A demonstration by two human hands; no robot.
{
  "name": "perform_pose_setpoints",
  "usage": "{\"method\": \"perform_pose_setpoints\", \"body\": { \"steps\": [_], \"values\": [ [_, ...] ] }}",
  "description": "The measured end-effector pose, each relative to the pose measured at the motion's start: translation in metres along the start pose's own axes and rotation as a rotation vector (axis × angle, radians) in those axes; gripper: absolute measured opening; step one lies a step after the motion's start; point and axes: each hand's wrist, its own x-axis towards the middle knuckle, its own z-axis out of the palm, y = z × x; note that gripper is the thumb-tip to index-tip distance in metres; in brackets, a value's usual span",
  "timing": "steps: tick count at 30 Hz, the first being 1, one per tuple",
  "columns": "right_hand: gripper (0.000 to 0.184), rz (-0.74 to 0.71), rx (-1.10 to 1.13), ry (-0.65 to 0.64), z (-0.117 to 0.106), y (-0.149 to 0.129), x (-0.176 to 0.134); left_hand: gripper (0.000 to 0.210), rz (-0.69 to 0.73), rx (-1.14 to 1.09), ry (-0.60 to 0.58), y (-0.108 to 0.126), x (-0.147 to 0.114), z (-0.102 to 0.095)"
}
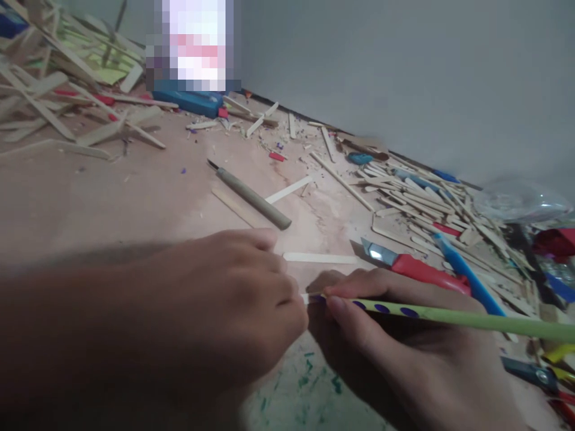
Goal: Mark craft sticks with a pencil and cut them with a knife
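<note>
The right hand (422,359) has its fingers clamped on a green pencil (516,323), lying crosswise, tip leftward. Just beyond that tip, the left hand (242,299) pinches a pale stick (309,298), mostly hidden.

- The slim, yellow-green pencil (453,317) in my right fingers (344,311): a row of dark purple ovals.
- The flat, off-white stick (309,297) at my left fingers (287,299): plain.
- The long, red-handled utility knife (417,268): silvery-grey blade.
- The round, grey-brown-handled carving knife (254,199): dark blade.
- My pinkish-tan bench (148,197): dark green flecks close to me.
- The flat wall (404,72): plain grey.
</note>
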Motion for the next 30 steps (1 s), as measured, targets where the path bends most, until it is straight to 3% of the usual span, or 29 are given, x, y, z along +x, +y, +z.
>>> {"method": "perform_pose_setpoints", "body": {
  "steps": [7, 27, 30],
  "values": [
    [0.032, -0.010, 0.042, -0.054, -0.0037, 0.0041, 0.0019, 0.023, 0.013, 0.021, -0.002, -0.0019, -0.0042, 0.0017],
    [0.039, 0.054, 0.033, 0.002, -0.0004, 0.0003, -0.0004, 0.024, 0.009, 0.003, 0.006, 0.0014, -0.0025, -0.0009],
    [0.036, 0.048, 0.057, -0.035, -0.0020, 0.0015, -0.0002, 0.025, 0.005, 0.005, 0.003, 0.0016, -0.0037, -0.0006]
  ]
}}
